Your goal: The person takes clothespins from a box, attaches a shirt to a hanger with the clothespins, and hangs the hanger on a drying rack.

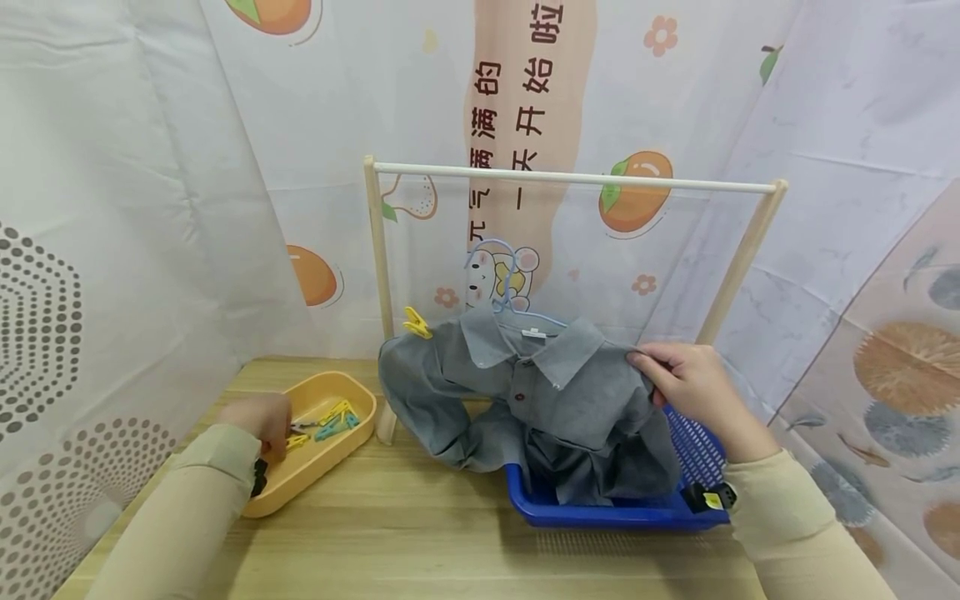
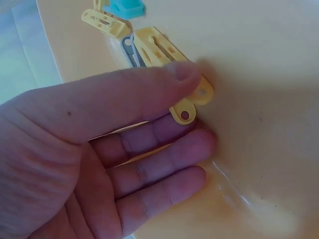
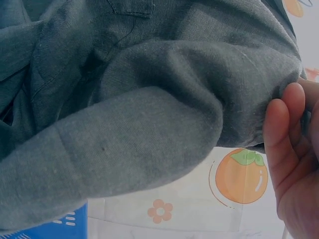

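Note:
A grey collared shirt (image 1: 570, 400) is on a blue wire hanger (image 1: 507, 275), its lower part bunched in a blue basket (image 1: 622, 517). One yellow clothespin (image 1: 417, 323) is clipped at the shirt's shoulder on the left side of the view. My right hand (image 1: 693, 387) pinches the opposite shoulder; in the right wrist view a grey sleeve hangs beside its fingers (image 3: 279, 127). Inside a yellow tray (image 1: 345, 379), my left hand (image 1: 258, 417) pinches a yellow clothespin (image 2: 184, 112) between thumb and forefinger, the other fingers loosely bent beneath.
Several yellow, teal and grey clothespins (image 1: 337, 421) lie in the tray. Behind the shirt stands a rack with wooden posts (image 1: 381, 250) and a white bar (image 1: 570, 177). Printed curtains surround the wooden table (image 1: 390, 533).

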Motion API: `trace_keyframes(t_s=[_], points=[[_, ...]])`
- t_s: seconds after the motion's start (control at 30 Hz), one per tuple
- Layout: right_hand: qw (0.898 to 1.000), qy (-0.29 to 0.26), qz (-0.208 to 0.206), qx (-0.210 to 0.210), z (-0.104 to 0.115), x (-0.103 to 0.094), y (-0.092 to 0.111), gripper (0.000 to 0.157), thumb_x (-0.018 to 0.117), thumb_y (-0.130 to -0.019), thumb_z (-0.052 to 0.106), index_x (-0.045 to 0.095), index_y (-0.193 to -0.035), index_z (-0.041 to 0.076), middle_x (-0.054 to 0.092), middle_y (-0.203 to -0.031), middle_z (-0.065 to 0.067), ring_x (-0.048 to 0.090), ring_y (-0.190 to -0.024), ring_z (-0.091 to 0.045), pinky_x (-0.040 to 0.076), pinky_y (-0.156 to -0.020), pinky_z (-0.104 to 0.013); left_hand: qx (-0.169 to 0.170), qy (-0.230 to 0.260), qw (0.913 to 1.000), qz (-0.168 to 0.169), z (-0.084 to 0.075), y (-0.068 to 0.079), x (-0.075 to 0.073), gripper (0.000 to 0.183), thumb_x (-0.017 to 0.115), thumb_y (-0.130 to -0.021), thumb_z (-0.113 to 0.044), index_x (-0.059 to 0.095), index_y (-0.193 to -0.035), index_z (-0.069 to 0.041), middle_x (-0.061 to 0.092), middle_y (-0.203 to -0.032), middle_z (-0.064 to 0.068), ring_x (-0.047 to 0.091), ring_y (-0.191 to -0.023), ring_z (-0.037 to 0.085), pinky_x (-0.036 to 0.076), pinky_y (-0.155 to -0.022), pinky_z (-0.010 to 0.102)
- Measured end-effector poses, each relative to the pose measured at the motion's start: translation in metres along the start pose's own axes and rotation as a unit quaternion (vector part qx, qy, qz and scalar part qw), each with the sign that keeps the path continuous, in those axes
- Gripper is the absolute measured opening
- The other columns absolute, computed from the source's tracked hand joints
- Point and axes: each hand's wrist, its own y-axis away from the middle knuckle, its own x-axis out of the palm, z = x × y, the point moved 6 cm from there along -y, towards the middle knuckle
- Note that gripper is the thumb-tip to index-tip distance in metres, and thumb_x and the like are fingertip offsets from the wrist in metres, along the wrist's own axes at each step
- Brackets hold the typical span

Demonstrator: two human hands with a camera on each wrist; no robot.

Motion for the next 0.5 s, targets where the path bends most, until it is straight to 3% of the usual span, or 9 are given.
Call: trace_keyframes(t_s=[0.2,0.37,0.5], points=[[1.000,-0.003,-0.007,-0.004,0.0018,-0.0010,0.0007,0.031,0.074,-0.093,0.009,0.065,-0.072,0.029,0.049,-0.048,0.025,0.047,-0.041,0.007,0.042,-0.047,-0.020,-0.004,-0.009,0.9999,0.001,0.0033,-0.0019,0.0012,0.026,0.073,-0.073,0.004,0.061,-0.059,-0.015,0.048,-0.054,-0.002,0.036,-0.049,0.011,0.031,-0.048,0.025],[1.000,-0.001,-0.009,-0.004,0.0023,-0.0018,0.0012,0.030,0.074,-0.093,0.008,0.066,-0.073,0.029,0.049,-0.048,0.025,0.047,-0.040,0.007,0.043,-0.047,-0.020,-0.001,0.003,1.0000,-0.002,-0.0008,0.0011,-0.0004,0.035,0.072,-0.074,0.006,0.053,-0.056,-0.017,0.040,-0.052,-0.004,0.029,-0.049,0.010,0.028,-0.047,0.025],[1.000,0.000,-0.006,-0.004,0.0028,-0.0024,0.0012,0.032,0.073,-0.094,0.009,0.064,-0.071,0.029,0.049,-0.047,0.024,0.047,-0.040,0.007,0.043,-0.047,-0.020,0.008,0.016,0.9998,-0.006,-0.0063,0.0067,-0.0068,0.025,0.079,-0.077,0.001,0.062,-0.065,-0.013,0.053,-0.060,-0.001,0.041,-0.052,0.011,0.038,-0.050,0.025]])
